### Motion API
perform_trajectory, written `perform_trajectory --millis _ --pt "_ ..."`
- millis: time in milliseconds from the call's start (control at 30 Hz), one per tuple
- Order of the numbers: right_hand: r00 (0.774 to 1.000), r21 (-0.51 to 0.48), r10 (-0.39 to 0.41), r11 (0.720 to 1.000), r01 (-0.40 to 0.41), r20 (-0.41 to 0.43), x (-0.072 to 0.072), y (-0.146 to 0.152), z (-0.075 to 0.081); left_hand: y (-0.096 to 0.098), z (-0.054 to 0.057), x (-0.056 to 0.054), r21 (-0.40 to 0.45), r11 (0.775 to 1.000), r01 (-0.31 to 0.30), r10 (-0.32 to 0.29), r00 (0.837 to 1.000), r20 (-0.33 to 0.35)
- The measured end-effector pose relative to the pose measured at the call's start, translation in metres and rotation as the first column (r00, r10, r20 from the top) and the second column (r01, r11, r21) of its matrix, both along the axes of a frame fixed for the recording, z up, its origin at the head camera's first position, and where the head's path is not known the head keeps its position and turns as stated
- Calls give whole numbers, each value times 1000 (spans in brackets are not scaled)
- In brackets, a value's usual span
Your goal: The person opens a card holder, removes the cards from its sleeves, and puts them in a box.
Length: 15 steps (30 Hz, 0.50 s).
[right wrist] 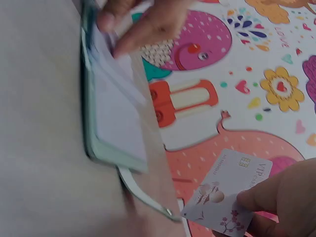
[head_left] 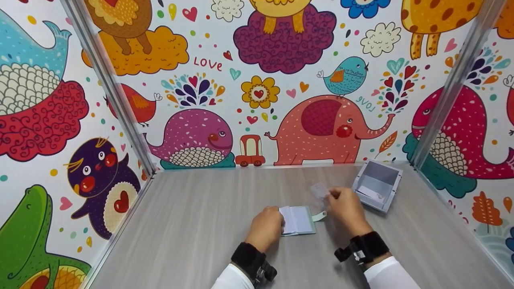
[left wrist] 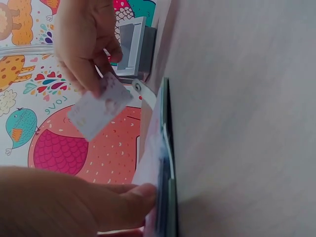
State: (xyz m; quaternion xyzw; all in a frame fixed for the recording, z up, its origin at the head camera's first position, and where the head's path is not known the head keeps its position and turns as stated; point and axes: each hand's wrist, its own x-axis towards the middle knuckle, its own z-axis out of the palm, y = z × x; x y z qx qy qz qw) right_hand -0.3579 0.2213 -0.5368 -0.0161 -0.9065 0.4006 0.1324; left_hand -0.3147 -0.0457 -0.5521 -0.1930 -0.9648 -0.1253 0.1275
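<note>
The left grip (head_left: 266, 224) is holding the book (head_left: 302, 220), seemingly keeping it open on the counter (head_left: 192, 241); the right grip (head_left: 347, 208) is pinching a card (right wrist: 227, 191) by one end, raised near the book

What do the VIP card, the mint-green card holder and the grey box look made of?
VIP card: probably smooth printed plastic, as it looks flat and stiff with crisp edges.
Mint-green card holder: perhaps smooth leather-like vinyl, since its strap curves softly; real leather can't be ruled out.
Grey box: matte, possibly rigid plastic, given its straight, thick walls; painted wood or board would look similar.
</note>
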Motion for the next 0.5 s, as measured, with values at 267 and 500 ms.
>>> perform_trajectory --millis 267,500 --pt "983 31 -157 987 160 -91 -3 49 14 -1 -1 -1 9 1000 4 -3 1000 -15" --pt "944 90 -300 945 314 -139 -2 83 18 0 -1 -1 -8 1000 5 -5 1000 2"
